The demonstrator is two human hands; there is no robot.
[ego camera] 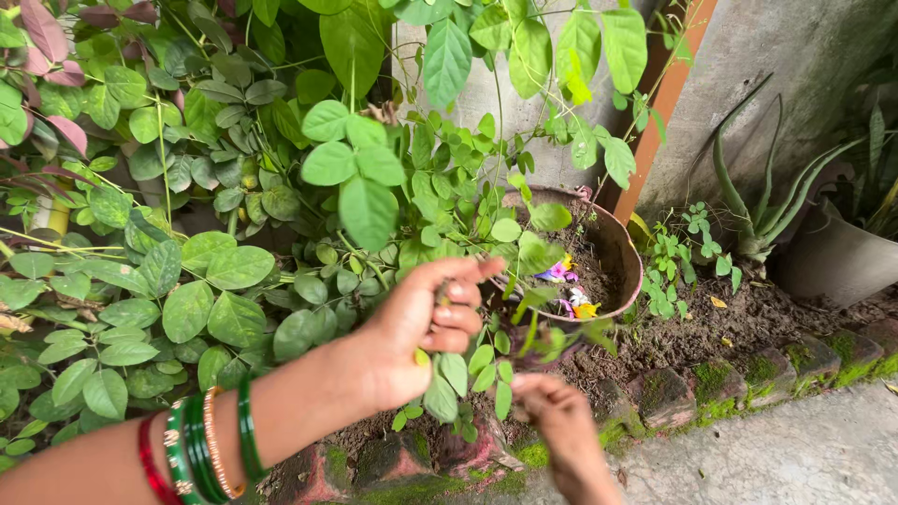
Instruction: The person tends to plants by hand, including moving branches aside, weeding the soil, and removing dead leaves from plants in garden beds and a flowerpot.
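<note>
— What fills most of the view from where you stand?

— A dense green leafy shrub (pixel 234 243) with rounded leaves, spreading across the left half. Behind it rises a grey concrete wall (pixel 748 65) with an orange-brown edge strip.

— And lower down?

— A round brown clay pot (pixel 619 245) of dark soil, tilted toward us, with small purple, white and yellow flower petals (pixel 571 290) lying inside. To its right stands a spiky green aloe plant (pixel 762 210), then a grey planter (pixel 837 262). A row of mossy bricks (pixel 720 383) borders the bed along the grey paved ground (pixel 804 458).

— The hands?

— The left hand (pixel 421 327), its wrist wearing green, red and gold bangles (pixel 192 449), has its fingers curled together, pinching a thin green leafy stem (pixel 468 374) just in front of the pot. The right hand (pixel 557 416) sits below it, fingers drawn in near the same stem's lower leaves; whether it truly grips anything, I cannot tell.
</note>
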